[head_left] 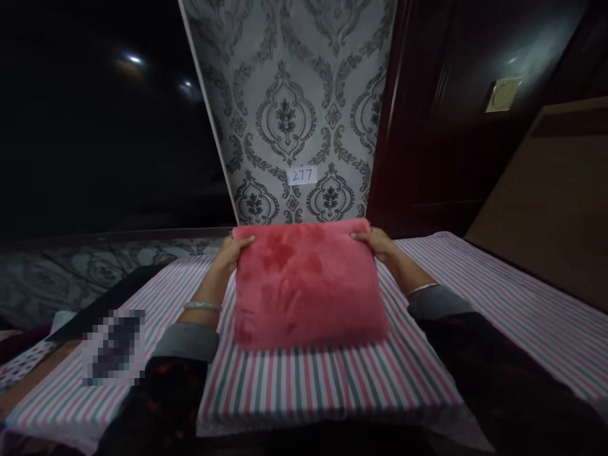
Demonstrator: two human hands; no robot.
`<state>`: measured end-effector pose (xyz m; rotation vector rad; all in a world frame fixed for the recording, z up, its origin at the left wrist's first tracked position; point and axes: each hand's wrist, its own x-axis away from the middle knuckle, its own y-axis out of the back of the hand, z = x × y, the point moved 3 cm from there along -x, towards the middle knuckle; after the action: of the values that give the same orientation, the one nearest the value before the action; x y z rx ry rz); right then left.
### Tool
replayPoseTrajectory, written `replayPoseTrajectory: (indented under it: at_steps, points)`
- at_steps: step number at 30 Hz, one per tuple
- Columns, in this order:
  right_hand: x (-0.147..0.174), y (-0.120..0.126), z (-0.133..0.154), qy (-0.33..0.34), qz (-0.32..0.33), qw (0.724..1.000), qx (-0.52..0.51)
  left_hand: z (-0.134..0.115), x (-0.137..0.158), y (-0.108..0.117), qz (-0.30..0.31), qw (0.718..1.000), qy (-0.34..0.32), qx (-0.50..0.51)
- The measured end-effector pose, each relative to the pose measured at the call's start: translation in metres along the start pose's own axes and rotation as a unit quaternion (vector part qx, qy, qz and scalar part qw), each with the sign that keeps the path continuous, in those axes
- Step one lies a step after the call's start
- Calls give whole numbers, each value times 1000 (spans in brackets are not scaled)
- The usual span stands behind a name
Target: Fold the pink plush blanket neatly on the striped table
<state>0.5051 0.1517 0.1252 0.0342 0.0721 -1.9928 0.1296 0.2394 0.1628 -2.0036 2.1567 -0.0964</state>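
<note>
A fluffy pink-red piece of plush fabric [308, 291], roughly rectangular, hangs spread out in front of me over the striped cloth. My left hand [232, 250] pinches its upper left corner, thumb on the near face. At the upper right corner, my right hand [377, 244] grips it the same way, with the fingers hidden behind. Darker patches mark the pile. Its lower edge is slightly blurred, and whether that edge touches the cloth I cannot tell.
Beneath lies a table covered by a striped cloth [285, 386]. Behind stands a patterned wall [285, 82] with a paper label [302, 175] reading 277. A large dark screen [104, 126] is at left, a brown board [551, 202] at right. Another person's arm [42, 373] rests at left beside a pixelated patch.
</note>
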Motion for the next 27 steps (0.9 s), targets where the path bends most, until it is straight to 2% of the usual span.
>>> replayPoseTrajectory:
  at_steps: [1, 3, 5, 6, 7, 9, 12, 14, 15, 17, 19, 21, 24, 27]
  points:
    - [1, 4, 19, 56, -7, 998, -9, -19, 1, 1, 8, 999, -48, -5]
    - [14, 15, 54, 219, -25, 975, 2, -52, 10, 5, 28, 983, -177, -48]
    - [40, 26, 69, 342, -55, 936, 67, -67, 29, 14, 41, 942, -305, -132]
    - [57, 31, 67, 376, -72, 917, 116, -65, 43, 20, 48, 917, -351, -183]
    - [76, 36, 58, 397, -89, 898, 170, -56, 59, 27, 58, 890, -385, -238]
    - [119, 44, 23, 423, -89, 861, 266, -20, 96, 43, 95, 834, -422, -343]
    - [181, 52, -57, 445, -9, 829, 339, 56, 157, 68, 178, 772, -409, -453]
    - [212, 58, -107, 420, 62, 823, 378, 97, 190, 81, 236, 751, -378, -488]
    - [222, 62, -125, 411, 75, 822, 387, 109, 202, 86, 235, 757, -364, -489]
    - [233, 73, -145, 399, 64, 830, 384, 117, 213, 93, 216, 784, -341, -471]
    - [234, 82, -145, 375, 24, 850, 369, 111, 211, 97, 154, 828, -303, -447]
    - [228, 87, -136, 314, -30, 883, 348, 105, 202, 98, 74, 865, -238, -436]
    - [221, 79, -122, 195, -71, 927, 314, 106, 192, 94, 8, 884, -145, -445]
    - [219, 61, -118, 137, -54, 938, 314, 116, 188, 85, 0, 892, -108, -438]
